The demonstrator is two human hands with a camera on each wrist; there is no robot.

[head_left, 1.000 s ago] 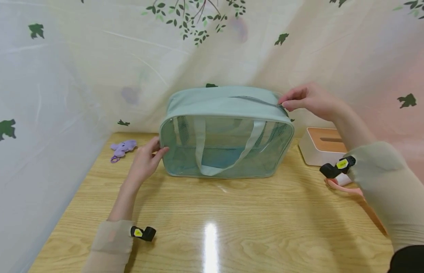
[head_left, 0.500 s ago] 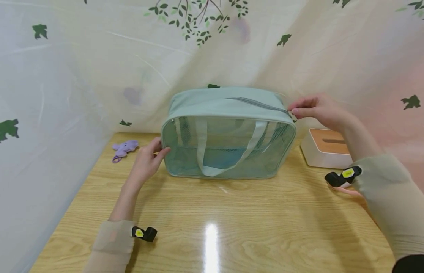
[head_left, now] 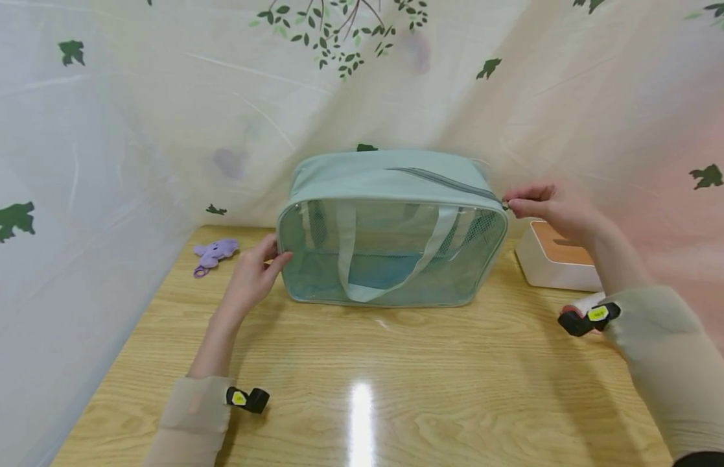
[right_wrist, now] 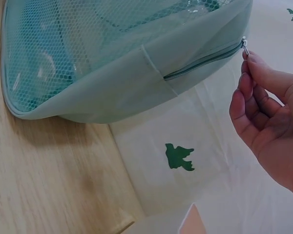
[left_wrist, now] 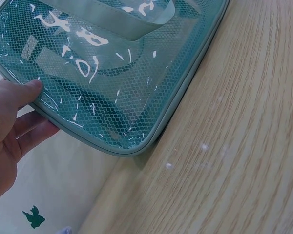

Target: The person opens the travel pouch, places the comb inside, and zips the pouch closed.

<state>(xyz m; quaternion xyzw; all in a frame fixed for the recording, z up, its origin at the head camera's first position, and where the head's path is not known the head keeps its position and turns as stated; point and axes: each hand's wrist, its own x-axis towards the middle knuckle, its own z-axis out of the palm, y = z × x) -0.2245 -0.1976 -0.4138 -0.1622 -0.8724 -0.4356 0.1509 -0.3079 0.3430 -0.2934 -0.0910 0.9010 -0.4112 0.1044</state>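
Note:
A pale green bag [head_left: 379, 185] with a see-through front panel stands upright on the table. A pale green strap handle [head_left: 367, 293] hangs down its front. My left hand [head_left: 253, 272] grips the bag's left edge, with the thumb [left_wrist: 31, 91] on the clear front and the other fingers behind the rim. At the bag's top right corner, my right hand [head_left: 562, 207] pinches the small metal zipper pull [right_wrist: 245, 46] between thumb and fingertip. The grey zipper [head_left: 449, 181] curves along the top to that corner. Mesh [right_wrist: 44, 58] shows on the bag's side in the right wrist view.
To the left of the bag lies a purple plush toy [head_left: 214, 251] with a ring. A white tissue box [head_left: 560, 269] with a wood-look lid sits to the right, and a white and red item [head_left: 583, 303] lies before it. A patterned curtain [head_left: 221, 97] hangs behind.
My right hand has drawn the zipper pull rightward and down along the bag's top to its right corner. The left hand has kept its hold on the left edge.

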